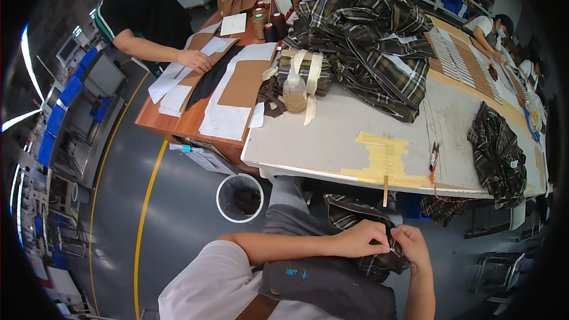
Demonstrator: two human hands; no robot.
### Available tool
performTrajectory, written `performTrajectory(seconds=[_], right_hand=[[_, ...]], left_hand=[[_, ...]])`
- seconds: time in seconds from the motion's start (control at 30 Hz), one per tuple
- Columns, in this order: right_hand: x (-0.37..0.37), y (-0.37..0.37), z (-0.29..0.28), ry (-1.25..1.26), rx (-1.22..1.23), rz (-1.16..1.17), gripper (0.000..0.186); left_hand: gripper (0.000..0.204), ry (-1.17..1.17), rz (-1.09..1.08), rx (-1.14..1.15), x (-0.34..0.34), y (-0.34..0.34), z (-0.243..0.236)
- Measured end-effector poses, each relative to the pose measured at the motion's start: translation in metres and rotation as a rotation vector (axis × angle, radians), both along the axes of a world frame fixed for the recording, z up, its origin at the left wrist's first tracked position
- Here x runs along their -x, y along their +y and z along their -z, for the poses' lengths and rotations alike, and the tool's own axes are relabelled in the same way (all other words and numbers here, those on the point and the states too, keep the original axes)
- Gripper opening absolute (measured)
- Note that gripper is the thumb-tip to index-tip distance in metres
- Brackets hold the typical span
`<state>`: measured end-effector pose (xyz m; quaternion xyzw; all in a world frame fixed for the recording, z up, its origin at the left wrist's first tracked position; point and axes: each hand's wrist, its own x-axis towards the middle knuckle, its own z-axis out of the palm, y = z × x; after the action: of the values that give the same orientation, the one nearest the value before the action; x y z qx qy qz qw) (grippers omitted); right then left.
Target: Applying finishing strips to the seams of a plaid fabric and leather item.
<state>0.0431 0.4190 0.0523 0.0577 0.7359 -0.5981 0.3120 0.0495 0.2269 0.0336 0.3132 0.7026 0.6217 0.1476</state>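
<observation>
A dark plaid garment [348, 210] lies bunched across my lap, below the table's front edge. My left hand [363, 239] pinches its edge, with thumb and forefinger closed. Close beside it, my right hand [413, 245] grips the same edge, its fingers curled over the fabric. Between the fingertips shows a small shiny, pale piece [393, 250], too small to make out. A dark grey apron [326, 287] lies under my forearms.
A large plaid fabric pile [373, 29] covers the table's back. A glue bottle [294, 93], snips [434, 157] and another plaid piece [498, 154] lie on the table [314, 142]. A bin [239, 198] stands on the floor. A co-worker's hand [194, 60] touches papers at far left.
</observation>
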Motion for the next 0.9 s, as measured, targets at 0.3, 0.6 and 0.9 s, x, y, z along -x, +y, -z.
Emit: performTrajectory(seconds=[0.3, 0.6, 0.9], right_hand=[[0.004, -0.021, 0.005, 0.052, -0.029, 0.125, 0.036], [-0.018, -0.022, -0.027, 0.698, -0.164, -0.076, 0.015], [-0.022, -0.021, -0.035, 0.895, -0.245, -0.327, 0.014]], left_hand=[[0.019, -0.828, 0.125, -0.243, -0.006, -0.006, 0.023], [0.030, -1.367, 0.311, -0.937, -0.018, -0.017, 0.047], [0.029, -1.412, 0.376, -0.696, -0.022, -0.019, 0.032]])
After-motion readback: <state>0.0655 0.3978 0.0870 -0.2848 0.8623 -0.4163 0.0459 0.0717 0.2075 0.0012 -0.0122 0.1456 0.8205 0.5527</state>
